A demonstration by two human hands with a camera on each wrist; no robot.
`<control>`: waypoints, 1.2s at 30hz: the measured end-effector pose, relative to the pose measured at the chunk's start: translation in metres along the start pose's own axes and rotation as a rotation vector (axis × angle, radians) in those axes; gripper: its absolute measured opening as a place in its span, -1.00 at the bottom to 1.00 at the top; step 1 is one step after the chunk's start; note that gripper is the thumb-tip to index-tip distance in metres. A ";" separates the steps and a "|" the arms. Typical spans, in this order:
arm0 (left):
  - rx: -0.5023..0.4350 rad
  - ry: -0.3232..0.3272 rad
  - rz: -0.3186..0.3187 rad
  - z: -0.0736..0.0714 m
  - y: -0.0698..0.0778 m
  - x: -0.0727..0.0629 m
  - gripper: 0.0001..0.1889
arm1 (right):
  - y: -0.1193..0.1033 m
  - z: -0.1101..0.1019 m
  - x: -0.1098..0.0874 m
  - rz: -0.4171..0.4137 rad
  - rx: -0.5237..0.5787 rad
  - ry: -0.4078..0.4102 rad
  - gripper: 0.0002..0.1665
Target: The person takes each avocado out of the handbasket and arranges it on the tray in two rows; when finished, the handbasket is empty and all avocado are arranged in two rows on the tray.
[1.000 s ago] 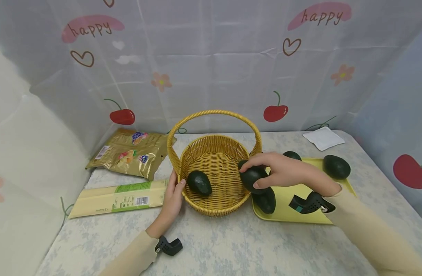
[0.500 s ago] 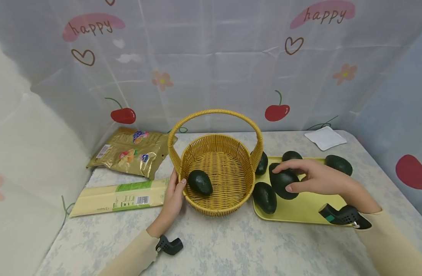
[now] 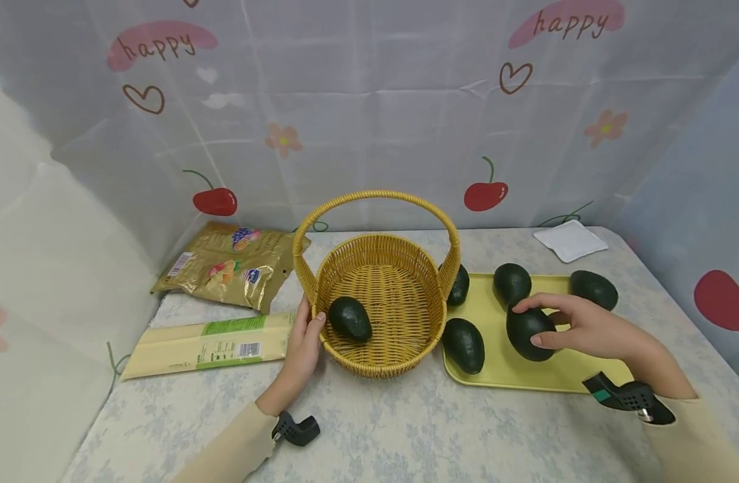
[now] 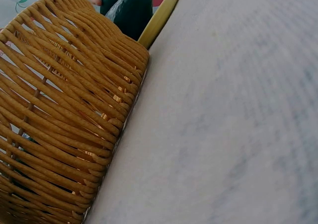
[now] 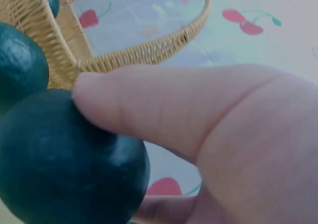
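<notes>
In the head view, a yellow wicker basket [image 3: 381, 362] with a tall handle stands mid-table, one dark green avocado [image 3: 350, 319] lying inside at its left. My left hand [image 3: 303, 352] holds the basket's left side, thumb at the rim and fingers along the outer wall. The left wrist view shows the woven wall [image 4: 74, 110] close up. Over the yellow tray [image 3: 514, 379], my right hand [image 3: 593, 327] grips another avocado [image 3: 529, 335] between thumb and fingers. That avocado [image 5: 69, 159] fills the lower left of the right wrist view.
Other avocados lie at the tray: a front-left avocado [image 3: 464, 345], one partly behind the basket handle [image 3: 458, 287], a back avocado [image 3: 512, 283] and a right avocado [image 3: 594, 290]. A gold snack bag [image 3: 236, 268] and a long pale packet [image 3: 212, 345] lie left; a white pad [image 3: 570, 241] lies back right.
My right hand has carried its avocado from over the basket's right rim rightward to over the tray. The left hand and the basket have stayed in place.
</notes>
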State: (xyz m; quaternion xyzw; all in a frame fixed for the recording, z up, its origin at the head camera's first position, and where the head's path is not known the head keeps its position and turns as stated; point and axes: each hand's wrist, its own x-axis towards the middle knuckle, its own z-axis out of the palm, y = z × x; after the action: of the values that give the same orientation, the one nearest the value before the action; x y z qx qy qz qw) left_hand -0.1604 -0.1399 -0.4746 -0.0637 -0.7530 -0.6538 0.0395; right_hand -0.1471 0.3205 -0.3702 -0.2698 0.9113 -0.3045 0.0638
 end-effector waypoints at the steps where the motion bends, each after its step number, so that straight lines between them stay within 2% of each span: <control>1: -0.002 -0.001 -0.001 0.000 0.000 0.000 -0.32 | 0.002 0.001 0.000 0.002 -0.002 -0.002 -0.52; 10: -0.004 -0.004 0.003 -0.001 -0.001 0.000 -0.32 | 0.011 0.006 0.000 0.091 0.075 -0.092 -0.55; 18: -0.003 -0.002 0.006 -0.001 -0.002 0.001 -0.32 | 0.015 0.011 0.001 0.145 0.288 -0.229 -0.46; 24: -0.003 0.004 0.016 -0.001 -0.003 0.000 -0.32 | 0.017 0.013 0.002 0.169 0.287 -0.250 -0.44; 29: -0.008 -0.001 0.015 -0.001 -0.001 0.000 -0.33 | 0.018 0.015 0.002 0.202 0.289 -0.260 -0.34; 36: -0.004 -0.002 0.022 -0.001 -0.001 0.001 -0.33 | 0.017 0.015 0.002 0.207 0.277 -0.247 -0.31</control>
State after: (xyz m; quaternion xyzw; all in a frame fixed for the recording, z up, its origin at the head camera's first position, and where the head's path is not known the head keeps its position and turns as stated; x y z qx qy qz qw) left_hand -0.1612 -0.1409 -0.4756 -0.0728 -0.7508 -0.6549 0.0459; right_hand -0.1521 0.3231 -0.3918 -0.1985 0.8689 -0.3831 0.2424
